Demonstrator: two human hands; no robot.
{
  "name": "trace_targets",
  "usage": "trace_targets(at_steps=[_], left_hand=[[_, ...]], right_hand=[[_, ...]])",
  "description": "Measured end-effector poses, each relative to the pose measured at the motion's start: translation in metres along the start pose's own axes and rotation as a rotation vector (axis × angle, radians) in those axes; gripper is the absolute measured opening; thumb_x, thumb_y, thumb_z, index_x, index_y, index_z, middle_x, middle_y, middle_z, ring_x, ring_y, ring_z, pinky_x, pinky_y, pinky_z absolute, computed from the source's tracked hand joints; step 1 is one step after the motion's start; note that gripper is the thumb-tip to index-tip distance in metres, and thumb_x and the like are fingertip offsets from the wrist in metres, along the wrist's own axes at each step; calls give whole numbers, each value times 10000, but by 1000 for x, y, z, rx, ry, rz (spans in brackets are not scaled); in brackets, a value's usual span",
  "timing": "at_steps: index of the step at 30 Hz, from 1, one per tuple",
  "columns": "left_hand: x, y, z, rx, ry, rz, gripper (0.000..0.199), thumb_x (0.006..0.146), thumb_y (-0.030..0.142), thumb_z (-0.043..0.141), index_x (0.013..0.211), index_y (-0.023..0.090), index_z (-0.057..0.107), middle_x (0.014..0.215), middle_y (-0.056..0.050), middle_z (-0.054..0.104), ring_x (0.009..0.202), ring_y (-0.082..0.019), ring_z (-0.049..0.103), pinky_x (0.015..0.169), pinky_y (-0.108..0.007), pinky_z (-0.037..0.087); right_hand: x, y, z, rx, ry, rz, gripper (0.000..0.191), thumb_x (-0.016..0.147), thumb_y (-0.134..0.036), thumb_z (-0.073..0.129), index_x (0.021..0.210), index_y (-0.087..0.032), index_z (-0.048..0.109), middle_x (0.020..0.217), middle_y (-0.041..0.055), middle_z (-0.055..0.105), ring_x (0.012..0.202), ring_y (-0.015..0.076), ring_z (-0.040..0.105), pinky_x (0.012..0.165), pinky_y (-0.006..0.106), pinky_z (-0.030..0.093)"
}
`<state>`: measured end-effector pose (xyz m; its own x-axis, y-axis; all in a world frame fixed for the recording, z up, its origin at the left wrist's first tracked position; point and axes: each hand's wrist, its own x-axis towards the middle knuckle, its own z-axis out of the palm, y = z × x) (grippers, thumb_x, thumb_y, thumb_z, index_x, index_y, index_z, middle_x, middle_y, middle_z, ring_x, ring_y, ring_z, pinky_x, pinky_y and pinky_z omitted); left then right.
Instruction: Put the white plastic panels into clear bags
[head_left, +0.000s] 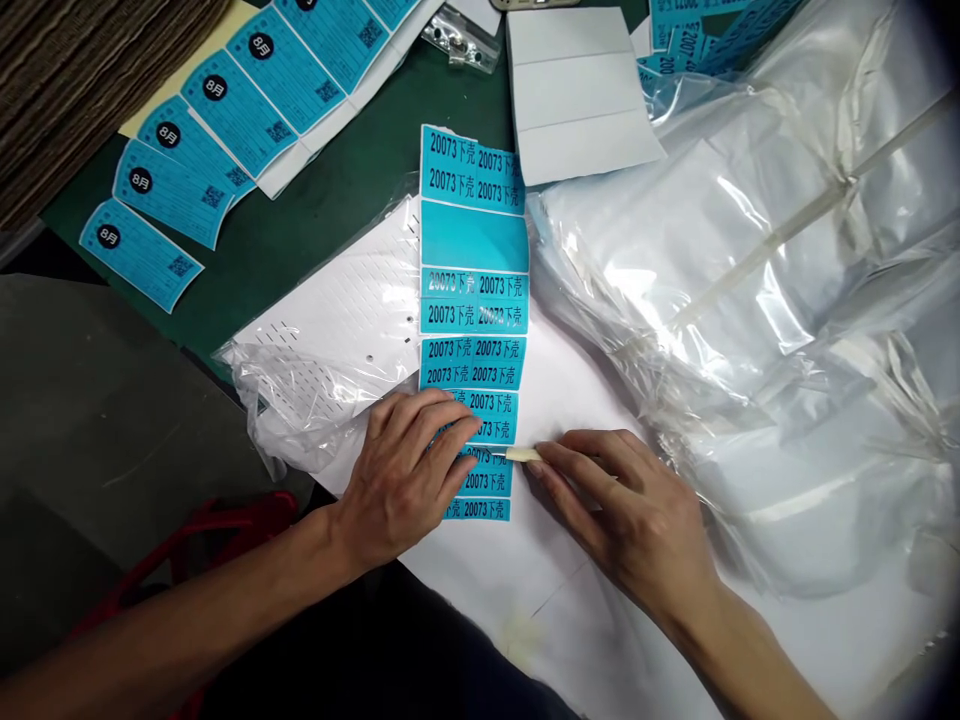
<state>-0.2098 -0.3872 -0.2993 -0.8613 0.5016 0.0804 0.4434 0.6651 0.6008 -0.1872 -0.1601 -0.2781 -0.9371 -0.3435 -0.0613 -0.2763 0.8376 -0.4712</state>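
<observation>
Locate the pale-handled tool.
The pale-handled tool is below the head view's centre, in the right hand, its tip over the label strip by the left hand.

Bare left hand (401, 485) is hiding part of long blue printed label strip (484, 362); frame corner is cropping brown layered stack (90, 90).

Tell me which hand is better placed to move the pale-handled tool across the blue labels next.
The right hand, I'd judge: it holds the pale-handled tool, its thin tip over the blue labels. The left hand rests on the labels, seemingly better placed to steady them.
</observation>
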Motion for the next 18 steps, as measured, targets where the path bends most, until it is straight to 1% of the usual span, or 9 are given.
trace_targets(at_steps=[4, 12, 18], left_hand=[[0, 0, 0, 0, -6, -2, 301, 857, 197, 582, 1155, 165, 554, 1119, -71, 627, 1139, -244, 495, 951, -432, 357], [0, -2, 1, -1, 4, -3, 296, 860, 198, 572, 1155, 180, 557, 1115, -72, 636, 1131, -256, 506, 940, -438, 366], [0, -1, 0, 9, -5, -5, 300, 852, 199, 589, 1149, 169, 559, 1118, -62, 630, 1139, -240, 498, 951, -423, 355]], right_hand=[[3, -2, 2, -7, -8, -9, 204, 811, -225, 655, 1012, -189, 668, 915, 53, 648, 783, 167, 578, 677, 299, 476], [5, -2, 2, -3, -10, -11, 198, 818, -227, 644, 1012, -195, 665, 916, 52, 648, 784, 166, 582, 676, 293, 474], [7, -3, 0, -25, -20, -13, 194, 815, -227, 651, 1006, -197, 664, 915, 47, 649, 780, 164, 573, 673, 293, 468]])
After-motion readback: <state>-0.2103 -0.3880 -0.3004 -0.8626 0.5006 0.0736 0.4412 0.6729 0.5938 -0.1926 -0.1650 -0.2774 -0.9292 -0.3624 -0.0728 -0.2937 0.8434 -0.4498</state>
